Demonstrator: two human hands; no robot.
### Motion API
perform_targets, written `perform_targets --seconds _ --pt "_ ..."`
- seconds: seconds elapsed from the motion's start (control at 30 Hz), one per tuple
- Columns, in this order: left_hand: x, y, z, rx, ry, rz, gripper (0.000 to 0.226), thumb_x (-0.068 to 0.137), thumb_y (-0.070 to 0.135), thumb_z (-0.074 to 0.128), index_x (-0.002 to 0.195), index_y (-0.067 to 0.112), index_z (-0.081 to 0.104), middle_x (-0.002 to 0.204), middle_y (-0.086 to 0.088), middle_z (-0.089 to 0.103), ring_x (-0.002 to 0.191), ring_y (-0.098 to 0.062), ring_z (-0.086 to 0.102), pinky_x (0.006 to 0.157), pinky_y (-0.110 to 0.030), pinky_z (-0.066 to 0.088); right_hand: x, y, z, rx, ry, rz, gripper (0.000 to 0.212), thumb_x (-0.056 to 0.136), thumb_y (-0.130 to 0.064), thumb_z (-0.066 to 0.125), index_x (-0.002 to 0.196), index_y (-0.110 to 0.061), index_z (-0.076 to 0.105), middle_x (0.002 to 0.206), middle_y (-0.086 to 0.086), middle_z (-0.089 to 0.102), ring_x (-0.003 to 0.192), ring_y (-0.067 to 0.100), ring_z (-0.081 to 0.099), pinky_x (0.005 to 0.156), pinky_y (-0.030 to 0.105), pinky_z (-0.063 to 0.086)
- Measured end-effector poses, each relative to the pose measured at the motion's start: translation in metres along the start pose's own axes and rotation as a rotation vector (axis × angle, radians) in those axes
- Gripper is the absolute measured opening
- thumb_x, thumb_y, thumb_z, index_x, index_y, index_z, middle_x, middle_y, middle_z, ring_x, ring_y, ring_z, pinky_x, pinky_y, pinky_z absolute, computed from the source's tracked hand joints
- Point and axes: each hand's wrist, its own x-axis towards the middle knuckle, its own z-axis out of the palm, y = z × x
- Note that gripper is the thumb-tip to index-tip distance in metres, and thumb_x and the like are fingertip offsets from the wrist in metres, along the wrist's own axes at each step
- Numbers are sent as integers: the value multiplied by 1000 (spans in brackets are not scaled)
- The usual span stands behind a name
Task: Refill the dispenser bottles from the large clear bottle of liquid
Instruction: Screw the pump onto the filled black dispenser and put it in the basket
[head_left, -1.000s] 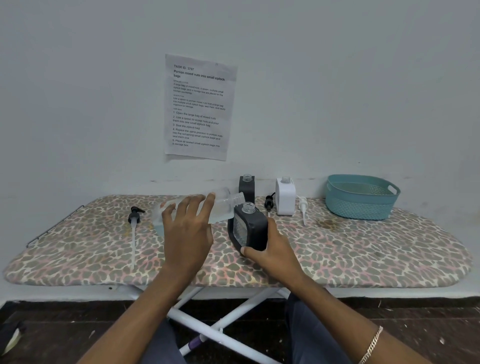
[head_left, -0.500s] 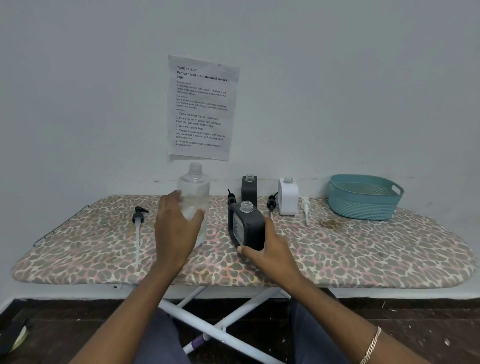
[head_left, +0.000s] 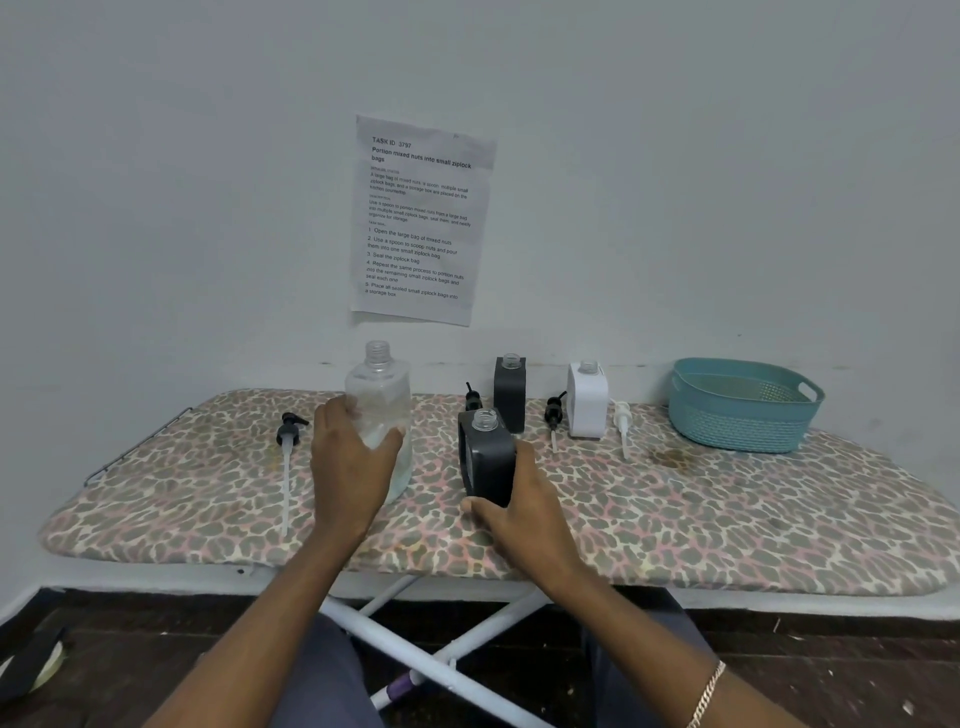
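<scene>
The large clear bottle stands upright and uncapped on the leopard-print ironing board, with my left hand wrapped round its body. My right hand grips the lower part of a dark grey dispenser bottle just right of it, its neck open. Behind stand a second dark dispenser bottle and a white dispenser bottle, both without pumps.
Loose pumps lie on the board: a black pump with a long tube at the left, two black pumps by the back bottles, a white pump. A teal basket sits at the back right. A wall rises right behind.
My left hand has swung the clear bottle from tilted over the grey dispenser's neck back to upright and set it down on the board. My right hand has kept hold of the grey dispenser.
</scene>
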Motion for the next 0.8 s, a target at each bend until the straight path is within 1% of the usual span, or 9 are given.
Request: perform_targets --seconds 0.07,0.2,0.3,0.37,0.47,0.53,0.63,0.7,0.8 --pt "-1 0 0 3 -2 0 60 84 24 86 129 1 53 124 -14 56 111 -30 56 88 -39 47 0 0 4 -72 33 -27 74 87 -28 86 143 -32 37 111 -13 61 85 2 66 66 14 56" --pt "-2 -2 1 6 -10 -1 64 84 24 86 133 2 52 128 -14 55 114 -31 56 90 -38 47 1 0 5 -91 55 -29 77 86 -30 87 144 -27 38 111 -12 57 86 -4 59 67 6 51" --pt "-2 -1 1 -13 -17 -12 69 85 25 86 140 5 48 133 -13 54 120 -32 56 95 -40 49 2 3 4 -38 48 -26 81 80 -41 90 142 -33 37 114 -11 62 93 4 67 74 19 60" --pt "-2 -1 2 -40 -16 -21 79 84 26 86 148 9 44 141 -11 52 126 -29 54 101 -40 48 3 2 2 3 39 0 88 74 -61 87 142 -39 36 121 -12 65 101 8 69 82 32 63" --pt "-4 2 1 -72 -20 -13 91 84 32 87 156 15 35 150 -8 47 131 -26 52 106 -38 49 7 -6 -5 -28 102 14 97 73 -88 67 148 -34 37 135 -11 59 118 9 61 98 36 56" --pt "-6 7 0 -99 -26 -31 102 84 38 87 162 16 26 158 -10 39 139 -26 47 111 -39 46 15 -15 -16 -7 186 -14 98 77 -94 53 149 -29 41 137 -9 57 118 11 61 99 38 57" --pt "-10 20 -3 -83 38 -12 114 83 51 83 165 18 12 163 -13 25 149 -34 32 117 -52 41 40 -37 -39 69 282 -91 81 89 -84 49 140 -22 51 124 -7 62 106 2 63 87 24 55" --pt "-13 29 -6 0 123 116 110 85 50 82 164 17 13 162 -14 21 152 -38 23 116 -65 38 64 -55 -53 72 320 -141 61 96 -70 55 129 -19 59 114 -6 66 100 0 64 83 22 55" --pt "-22 47 -8 50 162 318 99 88 43 81 161 12 23 158 -11 22 148 -35 24 114 -62 42 106 -77 -62 -53 255 -206 44 98 -58 64 109 -16 67 102 -4 70 90 7 67 79 26 55"
